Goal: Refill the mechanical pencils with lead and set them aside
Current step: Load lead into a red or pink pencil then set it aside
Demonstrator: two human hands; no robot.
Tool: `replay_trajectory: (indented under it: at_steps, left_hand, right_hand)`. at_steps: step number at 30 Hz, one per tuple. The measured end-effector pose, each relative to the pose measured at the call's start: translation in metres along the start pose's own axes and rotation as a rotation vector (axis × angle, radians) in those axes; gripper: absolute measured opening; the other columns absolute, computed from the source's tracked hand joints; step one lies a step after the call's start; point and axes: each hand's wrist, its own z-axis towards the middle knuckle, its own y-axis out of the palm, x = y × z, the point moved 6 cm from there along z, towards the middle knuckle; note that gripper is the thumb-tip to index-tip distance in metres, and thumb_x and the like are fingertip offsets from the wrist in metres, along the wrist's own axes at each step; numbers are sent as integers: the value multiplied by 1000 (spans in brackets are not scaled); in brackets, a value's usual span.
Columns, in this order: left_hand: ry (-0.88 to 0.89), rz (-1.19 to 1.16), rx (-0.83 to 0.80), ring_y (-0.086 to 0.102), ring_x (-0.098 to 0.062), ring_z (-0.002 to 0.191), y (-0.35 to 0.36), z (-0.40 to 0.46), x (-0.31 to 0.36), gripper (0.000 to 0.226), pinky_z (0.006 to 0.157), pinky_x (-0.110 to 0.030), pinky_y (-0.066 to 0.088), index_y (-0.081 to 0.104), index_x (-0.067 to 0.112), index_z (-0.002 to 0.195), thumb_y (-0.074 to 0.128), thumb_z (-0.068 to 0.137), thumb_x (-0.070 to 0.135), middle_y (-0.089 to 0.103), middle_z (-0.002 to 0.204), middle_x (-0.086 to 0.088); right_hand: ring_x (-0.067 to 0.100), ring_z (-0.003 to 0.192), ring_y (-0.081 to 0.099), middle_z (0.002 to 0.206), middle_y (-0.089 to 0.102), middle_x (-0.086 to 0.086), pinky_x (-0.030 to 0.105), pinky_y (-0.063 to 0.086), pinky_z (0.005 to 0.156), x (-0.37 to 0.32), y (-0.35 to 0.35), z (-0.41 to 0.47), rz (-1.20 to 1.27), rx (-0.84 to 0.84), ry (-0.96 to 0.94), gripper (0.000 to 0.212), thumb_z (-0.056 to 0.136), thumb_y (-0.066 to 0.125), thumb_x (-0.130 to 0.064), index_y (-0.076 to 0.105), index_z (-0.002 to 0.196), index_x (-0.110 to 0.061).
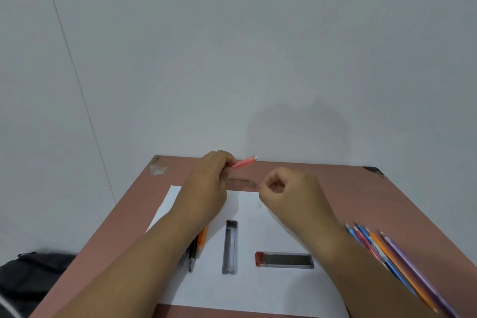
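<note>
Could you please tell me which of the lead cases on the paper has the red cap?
The lead case lying crosswise nearer the right arm; the upright one has a black cap.

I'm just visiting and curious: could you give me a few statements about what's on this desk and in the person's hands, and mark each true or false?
1. The left hand holds a pink pencil up off the table. True.
2. Two lead cases lie parallel on the white paper. False: the black-capped case lies lengthwise away from the person, the red-capped case crosswise.
3. A bunch of coloured pencils lies at the right of the table. True.
4. The right hand lies flat on the paper. False: its fingers are curled, raised near the pink pencil.
</note>
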Motion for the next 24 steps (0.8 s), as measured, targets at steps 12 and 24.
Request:
replay_trajectory:
  at_steps: [12,24]
  left_hand:
    - [53,26,-5,51,-4,90,0,-1,4,28,77,-11,40,65,19,106,54,96,-4,56,95,12]
    - [61,82,2,49,-11,92,-4,0,9,28,78,-12,38,68,17,103,56,93,-7,59,98,8]
  right_hand:
    - [12,68,61,72,64,-8,31,54,61,-15,-22,-7,156,407,-324,7,88,74,-13,73,83,-18]
    - [11,71,59,71,59,-14,21,49,60,-13,-16,-3,43,313,-326,13,87,73,-15,70,80,-25]
